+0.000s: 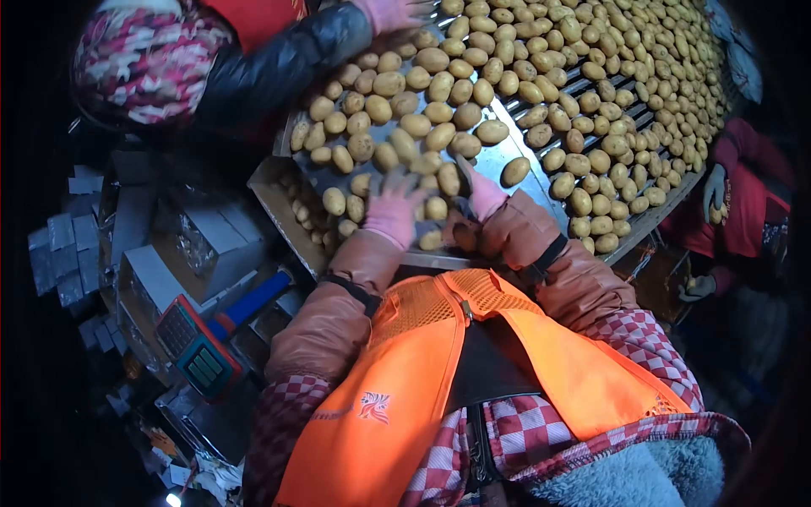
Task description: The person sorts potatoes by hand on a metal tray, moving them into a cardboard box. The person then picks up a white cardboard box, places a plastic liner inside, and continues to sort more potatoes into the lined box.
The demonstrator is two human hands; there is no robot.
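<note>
Many potatoes lie on a metal sorting surface and on the slatted part behind it. My left hand, in a pink and grey glove, rests palm down among potatoes near the front edge, its fingers spread and slightly blurred. To its right, my right hand wears the same kind of glove and touches the surface beside a potato; its fingertips are partly hidden. Brown sleeves cover both my forearms.
At the upper left a person reaches a pink glove over the potatoes. Another person at the right holds a potato. Left of me are cardboard boxes, stacked white boxes and a scale display.
</note>
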